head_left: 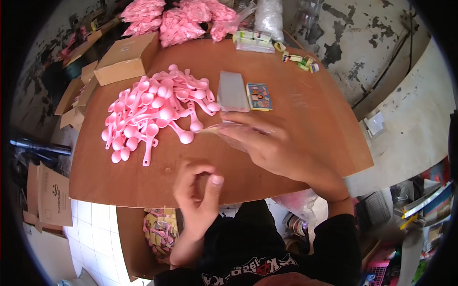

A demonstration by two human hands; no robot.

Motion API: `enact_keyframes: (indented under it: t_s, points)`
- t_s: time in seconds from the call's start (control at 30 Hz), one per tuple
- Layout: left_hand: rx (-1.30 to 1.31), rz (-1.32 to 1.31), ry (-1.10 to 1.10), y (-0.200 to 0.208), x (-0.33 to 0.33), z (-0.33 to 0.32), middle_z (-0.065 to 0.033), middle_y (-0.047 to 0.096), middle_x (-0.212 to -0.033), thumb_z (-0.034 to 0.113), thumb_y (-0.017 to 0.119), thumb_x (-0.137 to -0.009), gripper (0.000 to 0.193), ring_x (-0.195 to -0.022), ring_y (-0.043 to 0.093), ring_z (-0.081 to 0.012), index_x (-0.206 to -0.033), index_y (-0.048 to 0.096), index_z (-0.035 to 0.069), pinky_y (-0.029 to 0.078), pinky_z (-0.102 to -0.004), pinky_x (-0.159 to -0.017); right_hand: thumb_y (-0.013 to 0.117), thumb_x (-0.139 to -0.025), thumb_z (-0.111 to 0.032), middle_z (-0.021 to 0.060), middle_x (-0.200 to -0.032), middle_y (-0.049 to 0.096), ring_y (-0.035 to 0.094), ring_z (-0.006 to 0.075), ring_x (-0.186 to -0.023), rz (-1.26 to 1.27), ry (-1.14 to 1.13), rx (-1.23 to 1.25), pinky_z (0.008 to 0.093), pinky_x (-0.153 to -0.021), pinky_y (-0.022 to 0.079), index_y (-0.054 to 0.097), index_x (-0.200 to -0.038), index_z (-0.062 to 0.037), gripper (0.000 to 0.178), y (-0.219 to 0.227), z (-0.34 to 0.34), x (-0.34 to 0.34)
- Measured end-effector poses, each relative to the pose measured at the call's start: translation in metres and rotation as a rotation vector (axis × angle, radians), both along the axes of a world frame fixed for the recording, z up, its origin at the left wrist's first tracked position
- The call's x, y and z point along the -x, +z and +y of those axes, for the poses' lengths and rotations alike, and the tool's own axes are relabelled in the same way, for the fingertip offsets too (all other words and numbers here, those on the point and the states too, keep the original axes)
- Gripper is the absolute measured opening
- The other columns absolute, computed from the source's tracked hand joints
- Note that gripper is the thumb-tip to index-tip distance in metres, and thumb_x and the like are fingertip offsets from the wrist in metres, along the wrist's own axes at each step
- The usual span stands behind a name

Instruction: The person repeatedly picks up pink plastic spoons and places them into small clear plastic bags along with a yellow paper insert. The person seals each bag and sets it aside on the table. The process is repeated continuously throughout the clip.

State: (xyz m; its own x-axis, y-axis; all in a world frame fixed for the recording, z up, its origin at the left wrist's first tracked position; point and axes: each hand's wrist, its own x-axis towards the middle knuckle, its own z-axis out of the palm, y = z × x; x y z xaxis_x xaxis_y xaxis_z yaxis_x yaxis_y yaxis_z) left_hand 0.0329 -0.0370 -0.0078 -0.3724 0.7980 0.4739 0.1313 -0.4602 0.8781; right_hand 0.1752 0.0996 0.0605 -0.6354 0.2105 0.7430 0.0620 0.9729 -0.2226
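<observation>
Bare wood stretches across the right of the brown table [317, 114] and along its near edge; the pink spoons [160, 102] heap at left, well inside the rim, with clear sleeves [232, 93] and printed cards [260, 97] beyond the hands. The left hand [194, 193] hangs over the near edge — half open, loosely curled; the right [257, 143] reaches leftward, palm down — its grip on something thin, blurred [212, 129], I cannot tell.

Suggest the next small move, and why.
Probably bring the left hand over to steady the thin piece in the right hand: the left looks empty, while the right appears to pinch that blurred piece alone near the pink spoons.
</observation>
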Motion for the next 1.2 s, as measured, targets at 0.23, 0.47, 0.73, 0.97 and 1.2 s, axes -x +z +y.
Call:
enact_keyframes:
  t_s: [0.23, 0.47, 0.73, 0.97, 1.2]
  points:
    - [-0.008, -1.438, -0.576, -0.001, 0.001, 0.008, -0.0107, 0.060, -0.117, 0.057, 0.053, -0.096, 0.071, -0.110, 0.060, -0.0222, -0.139, 0.040, 0.001, 0.052, -0.0358, -0.088, 0.064, -0.085, -0.012, 0.0081, -0.118, 0.067, 0.065, 0.0245, -0.110, -0.170, 0.079, -0.553, 0.0434, -0.097, 0.052, 0.072, -0.104, -0.0047, 0.022, -0.032, -0.036, 0.008]
    - [-0.315, -1.306, -0.054, -0.017, 0.038, -0.008, -0.0087, 0.062, -0.106, 0.026, 0.058, -0.100, 0.037, -0.094, 0.062, -0.0192, -0.129, 0.049, 0.005, 0.057, -0.0385, -0.087, 0.072, -0.077, -0.014, 0.0007, -0.104, 0.069, 0.066, 0.0184, -0.098, -0.122, 0.271, -0.596, 0.0409, -0.088, 0.054, 0.073, -0.099, -0.0148, 0.021, -0.037, -0.053, -0.007]
    - [-0.358, -1.288, 0.076, -0.028, 0.045, -0.007, -0.0142, 0.064, -0.114, 0.022, 0.060, -0.098, 0.033, -0.101, 0.063, -0.0229, -0.123, 0.053, 0.001, 0.055, -0.0423, -0.092, 0.071, -0.083, -0.018, 0.0062, -0.099, 0.067, 0.063, 0.0284, -0.097, -0.335, -0.020, 0.170, 0.0404, -0.082, 0.051, 0.070, -0.101, -0.0079, 0.021, -0.064, 0.081, 0.074]
    - [-0.339, -1.238, 0.110, -0.035, 0.055, -0.016, -0.0105, 0.061, -0.114, 0.023, 0.065, -0.095, 0.038, -0.103, 0.061, -0.0229, -0.123, 0.050, 0.003, 0.053, -0.0451, -0.094, 0.071, -0.083, -0.014, 0.0082, -0.106, 0.065, 0.063, 0.0285, -0.099, -0.642, 0.099, 0.093, 0.0396, -0.087, 0.050, 0.068, -0.107, -0.0056, 0.025, -0.054, 0.068, 0.072]
    - [-0.302, -1.220, 0.086, -0.033, 0.061, -0.015, -0.0135, 0.060, -0.121, 0.022, 0.066, -0.094, 0.049, -0.117, 0.058, -0.0276, -0.133, 0.045, 0.001, 0.048, -0.0511, -0.103, 0.070, -0.084, -0.014, 0.0103, -0.082, 0.066, 0.065, 0.0276, -0.080, -0.593, 0.029, 0.200, 0.0377, -0.073, 0.050, 0.071, -0.090, -0.0026, 0.013, -0.046, 0.056, 0.029]
